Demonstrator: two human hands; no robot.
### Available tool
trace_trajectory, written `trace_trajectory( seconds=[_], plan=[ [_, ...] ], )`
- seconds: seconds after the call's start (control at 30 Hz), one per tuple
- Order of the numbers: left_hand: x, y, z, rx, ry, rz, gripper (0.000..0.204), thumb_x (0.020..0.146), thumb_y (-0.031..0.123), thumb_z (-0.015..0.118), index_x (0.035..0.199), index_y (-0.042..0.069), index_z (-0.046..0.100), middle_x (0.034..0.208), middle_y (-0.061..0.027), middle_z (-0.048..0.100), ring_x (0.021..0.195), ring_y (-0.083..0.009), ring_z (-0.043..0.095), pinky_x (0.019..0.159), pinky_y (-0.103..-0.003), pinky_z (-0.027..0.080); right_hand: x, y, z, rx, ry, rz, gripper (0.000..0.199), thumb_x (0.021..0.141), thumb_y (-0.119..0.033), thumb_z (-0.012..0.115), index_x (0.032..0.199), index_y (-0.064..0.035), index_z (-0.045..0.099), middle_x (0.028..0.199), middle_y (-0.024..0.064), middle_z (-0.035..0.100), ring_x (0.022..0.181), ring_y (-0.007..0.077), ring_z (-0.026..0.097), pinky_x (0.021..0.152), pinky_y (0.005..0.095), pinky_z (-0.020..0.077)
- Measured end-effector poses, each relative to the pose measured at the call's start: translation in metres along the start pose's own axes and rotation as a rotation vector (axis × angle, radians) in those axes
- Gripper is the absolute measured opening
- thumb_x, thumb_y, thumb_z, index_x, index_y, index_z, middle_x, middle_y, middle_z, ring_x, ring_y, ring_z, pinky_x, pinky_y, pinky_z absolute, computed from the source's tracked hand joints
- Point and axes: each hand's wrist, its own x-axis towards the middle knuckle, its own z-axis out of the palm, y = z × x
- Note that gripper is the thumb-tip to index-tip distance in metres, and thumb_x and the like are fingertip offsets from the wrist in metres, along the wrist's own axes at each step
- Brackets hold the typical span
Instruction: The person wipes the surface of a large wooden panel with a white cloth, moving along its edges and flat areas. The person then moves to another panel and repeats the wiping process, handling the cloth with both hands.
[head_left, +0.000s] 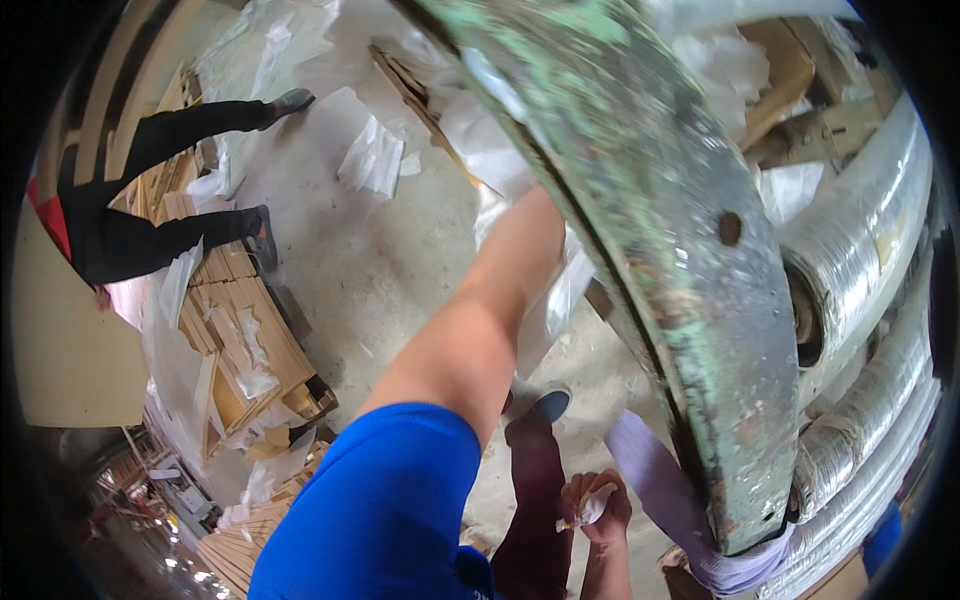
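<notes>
My left arm, in a blue sleeve, reaches up to a worn green metal beam point(690, 230) that slants across the view. The left hand is hidden behind the beam's edge, so its fingers do not show. My right hand point(597, 505) is low in the view, left of the beam's lower end. Its fingers are closed round a crumpled white paper point(598, 503). A lilac cloth strip point(645, 465) is wrapped about the beam's lower end, close to that hand.
Plastic-wrapped rolls point(850, 230) lie along the right side. Wooden boards point(250, 335) are stacked on the left among torn wrapping. A loose white sheet point(372, 155) lies on the concrete floor point(350, 250). Another person in black trousers point(160, 240) stands at the far left.
</notes>
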Motion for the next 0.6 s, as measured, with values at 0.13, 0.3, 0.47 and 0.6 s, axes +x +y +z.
trace_trajectory(
  seconds=[0.13, 0.3, 0.47, 0.6],
  plan=[
    [-0.019, -0.001, -0.006, -0.093, -0.114, -0.024, 0.051, 0.081, 0.031, 0.051, 0.126, 0.007, 0.048, 0.132, -0.0121, 0.044, 0.128, -0.0369, 0.033, 0.102, -0.056, 0.028, -0.02, 0.013, -0.045, 0.183, 0.099, -0.104, 0.039, 0.079, -0.043, 0.064, 0.08, -0.0048, 0.057, 0.064, 0.0051, 0.049, 0.064, 0.018, 0.043, 0.059, 0.0329, 0.0337],
    [-0.051, -0.021, -0.05, -0.389, -0.093, -0.071, 0.053, 0.084, 0.037, 0.05, 0.129, 0.009, 0.045, 0.136, -0.011, 0.04, 0.128, -0.0348, 0.033, 0.102, -0.055, 0.03, -0.033, -0.018, 0.009, 0.123, -0.181, -0.033, 0.027, 0.076, -0.031, 0.06, 0.078, -0.0039, 0.058, 0.065, 0.0088, 0.051, 0.066, 0.0213, 0.044, 0.061, 0.036, 0.035],
    [-0.099, -0.075, -0.092, -1.436, 0.297, -0.261, 0.056, 0.088, 0.044, 0.049, 0.133, 0.011, 0.041, 0.14, -0.0099, 0.036, 0.129, -0.0328, 0.033, 0.101, -0.054, 0.033, -0.055, -0.011, 0.021, 0.163, -0.215, 0.038, 0.02, 0.073, -0.023, 0.055, 0.079, -0.0031, 0.055, 0.067, 0.0133, 0.052, 0.066, 0.024, 0.045, 0.06, 0.0381, 0.0362],
    [-0.154, -0.161, -0.122, -1.847, 0.521, -0.931, 0.08, 0.082, 0.067, 0.043, 0.141, 0.015, 0.032, 0.141, -0.0109, 0.036, 0.133, -0.0349, 0.027, 0.099, -0.065, 0.024, -0.053, -0.008, 0.033, 0.18, -0.136, 0.09, 0.021, 0.073, -0.022, 0.054, 0.086, -0.0046, 0.055, 0.07, 0.0132, 0.052, 0.066, 0.0252, 0.047, 0.061, 0.0395, 0.0382]
  ],
)
